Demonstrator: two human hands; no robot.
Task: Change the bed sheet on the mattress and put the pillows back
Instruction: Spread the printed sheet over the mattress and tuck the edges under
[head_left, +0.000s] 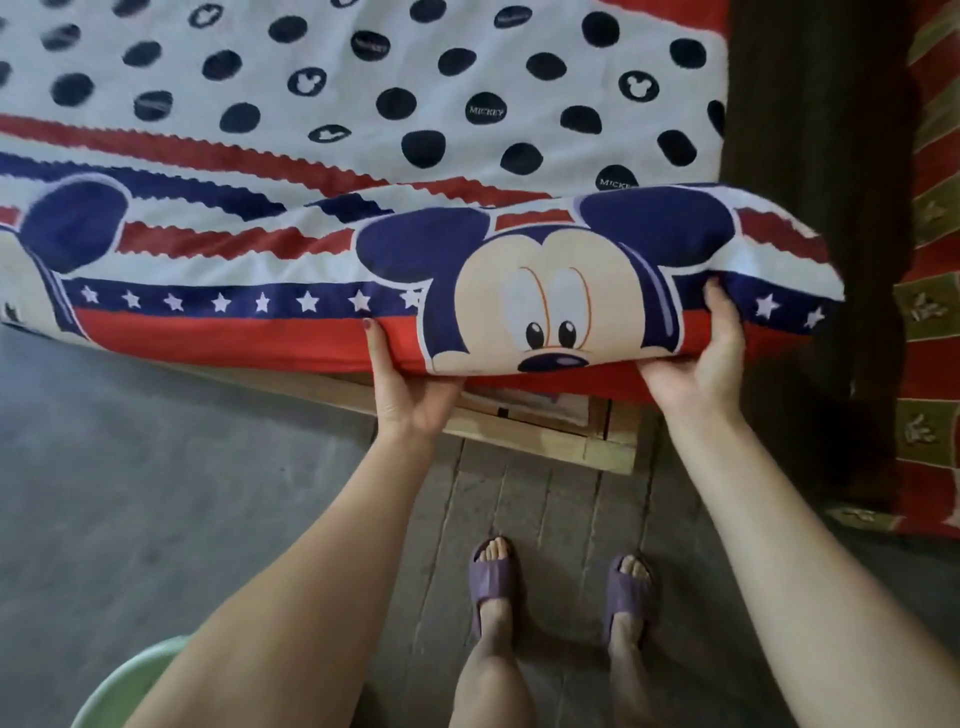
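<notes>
Head view: person stands at the near edge of the bed, both arms reaching forward. Left hand (410, 392) grips the mattress (519, 343) edge from below, thumb up on the red border of the bed sheet (311, 156). Right hand (698, 364) grips the same raised edge near the right corner, thumb on top, fingers curled under. Sheet covers the mattress: white with dark dots, red and blue stripes, a cartoon mouse face between the hands. Wooden bed frame (545, 431) shows beneath. Purple slippers (493, 577) on the plank floor (156, 467). Green basin (124, 686) at near left.
</notes>
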